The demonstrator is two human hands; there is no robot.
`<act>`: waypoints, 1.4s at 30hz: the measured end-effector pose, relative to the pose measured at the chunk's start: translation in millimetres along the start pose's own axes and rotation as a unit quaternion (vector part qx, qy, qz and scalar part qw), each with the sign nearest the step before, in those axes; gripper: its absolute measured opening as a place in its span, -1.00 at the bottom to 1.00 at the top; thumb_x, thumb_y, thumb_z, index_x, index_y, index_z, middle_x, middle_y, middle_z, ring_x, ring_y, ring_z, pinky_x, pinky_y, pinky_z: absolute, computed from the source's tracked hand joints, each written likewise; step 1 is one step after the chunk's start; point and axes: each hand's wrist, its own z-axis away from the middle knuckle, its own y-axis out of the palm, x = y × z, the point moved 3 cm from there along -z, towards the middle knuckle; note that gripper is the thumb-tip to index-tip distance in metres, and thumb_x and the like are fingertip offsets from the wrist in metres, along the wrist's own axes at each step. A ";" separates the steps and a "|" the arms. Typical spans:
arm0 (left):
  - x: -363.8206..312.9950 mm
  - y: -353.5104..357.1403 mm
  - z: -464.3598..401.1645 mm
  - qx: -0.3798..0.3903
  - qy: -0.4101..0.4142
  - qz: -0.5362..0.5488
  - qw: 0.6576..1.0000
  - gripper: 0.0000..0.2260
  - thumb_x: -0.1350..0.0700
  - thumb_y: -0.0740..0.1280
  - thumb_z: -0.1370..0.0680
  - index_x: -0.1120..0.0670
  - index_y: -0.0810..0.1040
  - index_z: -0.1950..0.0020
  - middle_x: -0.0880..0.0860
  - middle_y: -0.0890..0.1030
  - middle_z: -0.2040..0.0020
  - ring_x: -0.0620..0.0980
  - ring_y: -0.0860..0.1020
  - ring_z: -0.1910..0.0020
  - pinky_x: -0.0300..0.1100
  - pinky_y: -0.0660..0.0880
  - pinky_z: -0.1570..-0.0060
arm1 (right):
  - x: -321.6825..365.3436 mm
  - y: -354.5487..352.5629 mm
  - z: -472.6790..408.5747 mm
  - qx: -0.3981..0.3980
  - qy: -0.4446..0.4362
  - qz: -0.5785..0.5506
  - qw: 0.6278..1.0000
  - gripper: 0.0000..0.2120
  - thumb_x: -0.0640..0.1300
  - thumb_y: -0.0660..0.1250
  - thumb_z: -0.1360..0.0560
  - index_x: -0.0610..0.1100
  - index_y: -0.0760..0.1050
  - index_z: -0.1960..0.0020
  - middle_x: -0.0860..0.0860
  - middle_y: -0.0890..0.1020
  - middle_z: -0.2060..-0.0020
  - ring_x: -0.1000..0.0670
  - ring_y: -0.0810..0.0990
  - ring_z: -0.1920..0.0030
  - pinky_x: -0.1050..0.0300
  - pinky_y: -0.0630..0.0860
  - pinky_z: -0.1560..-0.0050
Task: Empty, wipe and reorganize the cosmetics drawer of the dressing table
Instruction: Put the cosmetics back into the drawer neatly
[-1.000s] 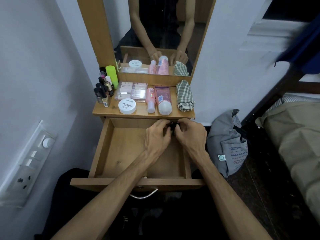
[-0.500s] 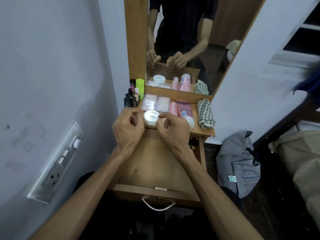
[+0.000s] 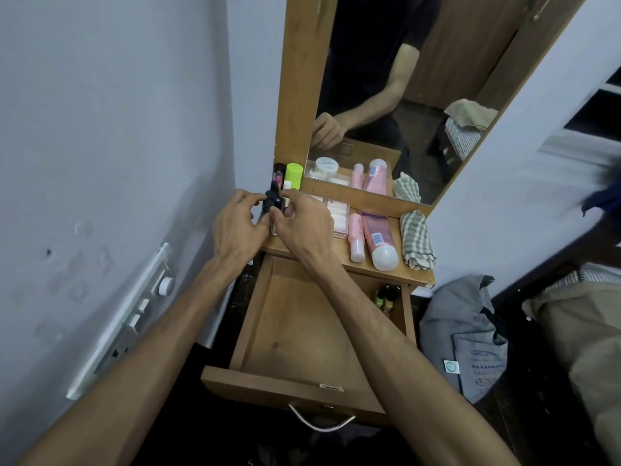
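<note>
The wooden drawer point(image 3: 302, 334) of the dressing table stands pulled out, its floor bare except for a few small bottles point(image 3: 386, 295) in the back right corner. On the tabletop's left rear stands a cluster of small dark bottles point(image 3: 271, 201). My left hand point(image 3: 235, 230) and my right hand point(image 3: 304, 227) close in on that cluster from either side, fingers curled round the bottles. A green-capped bottle point(image 3: 294, 174) stands just behind them. Part of the cluster is hidden by my fingers.
Clear palette boxes point(image 3: 338, 216), a small pink tube point(image 3: 357, 235), a larger pink tube point(image 3: 379, 242) and a folded checked cloth point(image 3: 416, 240) lie on the tabletop point(image 3: 339, 260). The mirror point(image 3: 403, 95) rises behind. A switch panel point(image 3: 134, 317) is on the left wall; a grey bag point(image 3: 470, 344) sits right.
My hands left the drawer's back right corner, passed over the white jar on the tabletop, and now hold the small dark bottles at the left rear.
</note>
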 end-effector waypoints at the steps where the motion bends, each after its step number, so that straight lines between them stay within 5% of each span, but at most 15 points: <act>1: -0.5 -0.1 -0.5 0.000 0.003 0.002 1.000 -0.68 -0.02 0.39 -0.57 0.02 0.60 -0.29 -0.02 0.58 -0.12 -0.08 0.49 0.16 -0.16 0.45 0.20 | 0.2 1.7 -1.3 0.003 0.002 0.004 1.000 -0.66 0.01 0.42 -0.53 -0.02 0.61 -0.29 0.02 0.71 0.08 -0.07 0.66 0.02 0.05 0.55 0.06; 8: -4.7 -1.4 -1.5 -0.006 -0.003 0.015 1.000 -0.76 -0.05 0.40 -0.55 0.02 0.61 -0.15 -0.05 0.64 -0.08 -0.06 0.55 0.17 -0.07 0.57 0.17 | -0.3 1.8 -3.9 0.003 0.001 0.007 1.000 -0.74 -0.06 0.40 -0.55 -0.06 0.65 -0.22 -0.02 0.73 0.06 -0.08 0.67 0.03 0.00 0.60 0.04; 17: -10.1 -3.9 13.2 -0.030 -0.029 0.064 0.997 -0.77 -0.07 0.48 -0.45 -0.02 0.61 -0.04 -0.07 0.64 0.21 -0.06 0.60 0.25 -0.04 0.62 0.15 | -8.6 -9.4 0.9 0.034 0.005 -0.025 0.999 -0.82 -0.07 0.46 -0.51 -0.04 0.69 -0.10 0.00 0.68 0.06 -0.04 0.63 0.03 0.04 0.58 0.03; 25: -28.4 -10.6 59.9 -0.072 0.072 0.129 0.986 -0.78 0.16 0.52 -0.46 0.07 0.70 -0.10 -0.03 0.67 0.11 -0.07 0.59 0.26 -0.18 0.58 0.20 | -25.9 -35.3 35.6 0.045 0.001 -0.074 0.996 -0.87 -0.09 0.51 -0.43 -0.05 0.72 0.02 0.08 0.70 0.20 0.06 0.61 0.19 0.08 0.60 0.13; 33: -59.6 30.2 121.2 0.043 0.117 0.165 0.978 -0.80 0.18 0.54 -0.44 0.11 0.69 -0.05 -0.05 0.65 0.20 -0.09 0.61 0.31 -0.12 0.60 0.31 | -83.0 -80.5 96.6 0.069 0.035 -0.035 0.996 -0.88 -0.06 0.51 -0.41 -0.03 0.72 0.06 0.12 0.68 0.27 0.13 0.61 0.23 0.10 0.62 0.17; 39: -89.4 76.2 142.1 0.144 0.140 0.137 0.970 -0.82 0.14 0.54 -0.39 0.08 0.70 0.03 -0.04 0.69 0.17 -0.19 0.61 0.27 -0.40 0.53 0.21 | -133.4 -102.4 121.2 0.060 0.104 0.032 0.992 -0.88 -0.02 0.49 -0.41 0.02 0.71 0.05 0.13 0.68 0.27 0.15 0.60 0.25 0.20 0.52 0.21; 42: -97.3 93.6 146.1 0.184 0.139 0.122 0.965 -0.82 0.13 0.53 -0.39 0.06 0.70 0.02 -0.06 0.70 0.15 -0.19 0.62 0.24 -0.28 0.59 0.16 | -146.3 -105.7 119.8 0.056 0.106 0.071 0.990 -0.87 -0.08 0.49 -0.44 -0.04 0.72 0.02 0.07 0.71 0.21 0.05 0.64 0.18 0.20 0.50 0.16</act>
